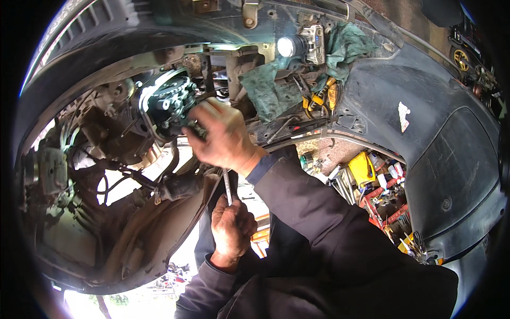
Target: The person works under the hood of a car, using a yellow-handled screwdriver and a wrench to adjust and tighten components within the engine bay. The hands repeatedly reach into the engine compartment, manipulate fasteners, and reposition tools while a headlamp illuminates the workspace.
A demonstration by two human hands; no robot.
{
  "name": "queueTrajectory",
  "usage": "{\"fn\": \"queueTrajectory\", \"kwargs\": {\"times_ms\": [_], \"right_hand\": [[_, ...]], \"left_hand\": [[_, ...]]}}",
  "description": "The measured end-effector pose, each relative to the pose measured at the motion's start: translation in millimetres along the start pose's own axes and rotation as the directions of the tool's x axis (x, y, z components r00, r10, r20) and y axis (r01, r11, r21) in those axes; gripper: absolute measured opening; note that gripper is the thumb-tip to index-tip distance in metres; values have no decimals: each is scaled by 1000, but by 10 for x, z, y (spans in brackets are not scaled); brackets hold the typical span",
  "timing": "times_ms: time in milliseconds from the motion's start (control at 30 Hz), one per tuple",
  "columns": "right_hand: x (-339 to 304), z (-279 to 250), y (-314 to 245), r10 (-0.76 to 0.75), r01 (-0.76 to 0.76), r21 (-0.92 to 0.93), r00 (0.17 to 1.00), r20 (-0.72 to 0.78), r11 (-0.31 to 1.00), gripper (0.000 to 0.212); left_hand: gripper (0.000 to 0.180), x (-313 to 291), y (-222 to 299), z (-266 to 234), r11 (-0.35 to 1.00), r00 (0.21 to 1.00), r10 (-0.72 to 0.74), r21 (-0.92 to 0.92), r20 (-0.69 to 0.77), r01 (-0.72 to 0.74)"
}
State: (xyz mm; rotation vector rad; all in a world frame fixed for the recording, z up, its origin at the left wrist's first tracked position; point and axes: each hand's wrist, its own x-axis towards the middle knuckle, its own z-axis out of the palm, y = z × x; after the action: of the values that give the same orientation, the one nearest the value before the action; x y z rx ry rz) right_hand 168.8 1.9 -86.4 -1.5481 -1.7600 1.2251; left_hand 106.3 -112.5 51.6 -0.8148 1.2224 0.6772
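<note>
My left hand (232, 226) is closed round the lower end of a slim silver metal tool (227, 187). The tool's upper end disappears behind my right hand, so its head is hidden. My right hand (226, 135) is raised in front of the open side of an engine (171, 101), where a bright-edged housing shows dark metal parts. Thumb and fingers of this hand are bent apart beside the housing, their tips blurred by motion. I cannot make out whether anything is between them.
A lit headlamp (303, 47) rests by green cloths (268, 93) on the dark bodywork. Yellow-handled pliers (313, 100) lie beside them. Hoses and cables (114, 178) hang at left. Below right, a red tool tray (372, 204) holds many tools, with a yellow item (362, 170) near it.
</note>
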Motion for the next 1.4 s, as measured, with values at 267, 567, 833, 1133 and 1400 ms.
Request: {"fn": "queueTrajectory", "kwargs": {"times_ms": [267,567,833,1133,1400], "right_hand": [[196,131,-195,-165,264,-220,908,385,939,12],[226,169,-143,-313,360,-176,918,244,916,18],[227,154,-136,-275,343,-189,910,309,920,14],[-188,-441,-312,295,-699,652,715,634,293,22],[-1,-136,-512,420,-647,757,663,619,-95,14]], "left_hand": [[6,-186,23,-144,996,998,49,75,-33,-46],[8,-157,-119,-227,998,997,65,16,31,-66],[9,-139,-289,-156,990,991,95,-116,95,-84],[42,-260,208,74,950,967,209,205,143,-236],[23,-276,1340,341,-284,793,483,923,373,-261]]}}
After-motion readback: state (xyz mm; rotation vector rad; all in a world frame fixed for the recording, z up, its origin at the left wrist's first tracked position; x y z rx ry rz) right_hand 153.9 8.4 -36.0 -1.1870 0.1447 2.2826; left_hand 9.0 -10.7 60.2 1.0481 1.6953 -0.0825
